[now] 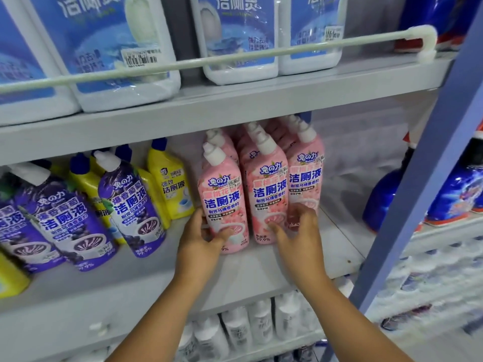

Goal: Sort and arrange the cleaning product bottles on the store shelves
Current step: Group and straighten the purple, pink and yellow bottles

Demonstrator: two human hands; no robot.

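Note:
Three rows of pink toilet-cleaner bottles with white caps stand on the middle shelf (pixel 146 278). My left hand (pixel 201 239) grips the base of the front left pink bottle (pixel 223 202), thumb across its label. My right hand (pixel 298 231) curls around the lower part of the front middle pink bottle (pixel 269 194), its fingers between that bottle and the right pink bottle (pixel 305 178). Purple bottles (pixel 130 205) of the same brand lean at the left, with yellow bottles (pixel 170 184) with blue caps behind them.
Large blue-and-white jugs (pixel 117 48) stand on the upper shelf behind a white rail (pixel 235 60). White bottles (pixel 261 325) fill the shelf below. A blue upright post (pixel 418 205) borders the right side, with blue bottles (pixel 454 194) beyond it. Bare shelf lies right of the pink bottles.

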